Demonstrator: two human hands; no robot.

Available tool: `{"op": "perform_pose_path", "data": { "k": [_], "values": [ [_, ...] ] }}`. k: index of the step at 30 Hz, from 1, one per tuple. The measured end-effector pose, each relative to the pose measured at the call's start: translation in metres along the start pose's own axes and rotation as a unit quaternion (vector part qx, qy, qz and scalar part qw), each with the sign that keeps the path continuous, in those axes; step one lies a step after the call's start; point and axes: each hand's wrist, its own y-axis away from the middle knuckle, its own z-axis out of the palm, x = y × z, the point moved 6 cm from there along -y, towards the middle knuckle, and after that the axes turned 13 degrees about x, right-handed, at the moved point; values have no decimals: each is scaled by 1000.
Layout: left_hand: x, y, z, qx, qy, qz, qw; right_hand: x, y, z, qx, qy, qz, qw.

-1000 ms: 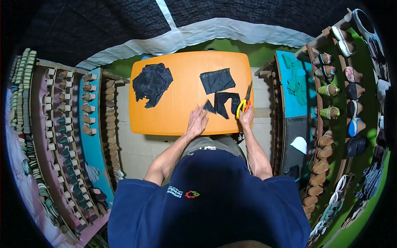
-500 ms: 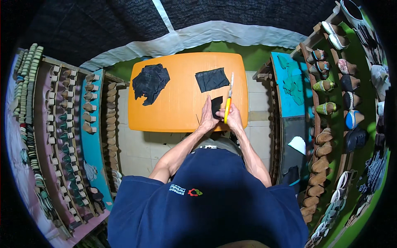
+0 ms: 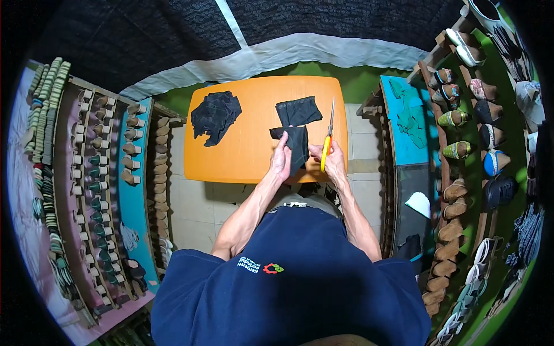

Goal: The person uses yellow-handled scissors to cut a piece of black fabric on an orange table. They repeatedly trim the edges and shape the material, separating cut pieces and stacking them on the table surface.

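Note:
Over the near edge of the orange table (image 3: 248, 155), my left hand (image 3: 280, 157) grips a black piece of fabric (image 3: 298, 147) between thumb and fingers. Just right of it, my right hand (image 3: 330, 158) is closed round the yellow handles of a pair of scissors (image 3: 326, 151). Their blades point away from me, close together and apart from the fabric. Beyond my hands a black fabric piece (image 3: 299, 110) lies flat on the table. A crumpled heap of black fabric (image 3: 214, 117) rests at the table's far left.
Shelves of wooden shoe lasts (image 3: 99, 173) stand on the left. On the right, a blue-topped stand (image 3: 404, 144) bears green scraps (image 3: 411, 118), and racks hold shoes (image 3: 453, 119) and more lasts (image 3: 450, 230). A dark curtain (image 3: 323, 23) hangs behind the table.
My left hand has shifted a little left and raised the fabric piece, which now spreads wider. My right hand has moved slightly right with the scissors, away from the fabric.

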Motion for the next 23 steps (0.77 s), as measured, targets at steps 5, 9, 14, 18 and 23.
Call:
{"op": "perform_pose_path", "data": {
  "k": [5,9,14,18,23],
  "values": [
    [-16,-3,-26,2,0,-77,997,-6,1,19,-77,-44,-36,995],
    [0,22,-33,68,-170,29,983,-11,-8,21,-98,-39,-56,993],
    [8,32,-27,55,-219,73,971,-3,-9,30,-132,-62,-3,989],
    [10,35,-25,104,-221,143,959,-19,-7,29,-113,24,-123,986],
    [2,19,-35,86,-262,184,943,-58,-3,21,-79,130,-175,973]
  ]
}}
